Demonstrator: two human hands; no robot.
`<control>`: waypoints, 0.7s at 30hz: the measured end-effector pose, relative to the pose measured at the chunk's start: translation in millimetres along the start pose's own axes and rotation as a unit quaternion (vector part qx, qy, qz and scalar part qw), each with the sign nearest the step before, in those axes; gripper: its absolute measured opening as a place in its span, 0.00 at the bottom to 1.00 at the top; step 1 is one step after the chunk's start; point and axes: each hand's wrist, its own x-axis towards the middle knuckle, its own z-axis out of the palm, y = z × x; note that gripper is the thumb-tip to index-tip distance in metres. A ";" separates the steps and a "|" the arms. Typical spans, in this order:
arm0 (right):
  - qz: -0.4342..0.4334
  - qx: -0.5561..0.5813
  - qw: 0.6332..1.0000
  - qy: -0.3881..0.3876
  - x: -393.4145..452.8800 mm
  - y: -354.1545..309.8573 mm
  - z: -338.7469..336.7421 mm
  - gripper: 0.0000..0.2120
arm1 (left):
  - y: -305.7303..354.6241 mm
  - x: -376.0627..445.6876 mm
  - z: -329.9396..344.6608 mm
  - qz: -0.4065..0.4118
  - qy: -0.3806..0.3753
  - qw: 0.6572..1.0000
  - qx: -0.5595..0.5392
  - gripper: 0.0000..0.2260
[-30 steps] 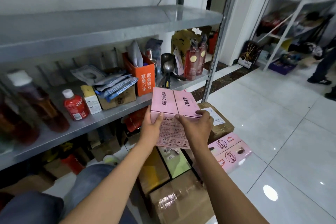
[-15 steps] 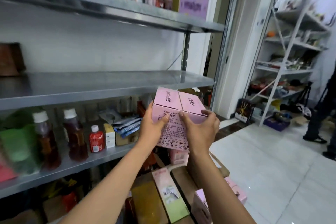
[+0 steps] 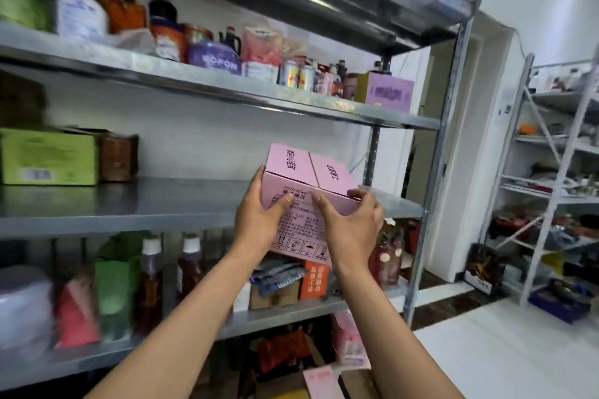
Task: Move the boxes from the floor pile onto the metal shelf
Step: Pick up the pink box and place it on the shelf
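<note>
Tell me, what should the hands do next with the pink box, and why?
Probably push the box forward onto the bare shelf and set it down. Both hands, left and right, grip it at the shelf's front edge, with its bottom seemingly lower than the shelf's top, so a small lift may come first. The space behind looks free; the green carton sits far left.
</note>
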 end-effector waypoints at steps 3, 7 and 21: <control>-0.018 0.025 0.999 -0.036 -4.8 -19.3 35.6 0.29 | 3.6 15.5 -37.1 0.014 0.029 0.999 0.013 0.30; -0.032 0.053 0.993 -0.097 -11.8 -41.8 79.6 0.26 | -1.5 32.8 -83.1 0.011 0.075 0.996 0.041 0.29; -0.039 0.105 0.964 -0.243 -30.5 -79.1 255.6 0.19 | -53.9 119.6 -227.3 -0.037 0.164 0.982 0.084 0.25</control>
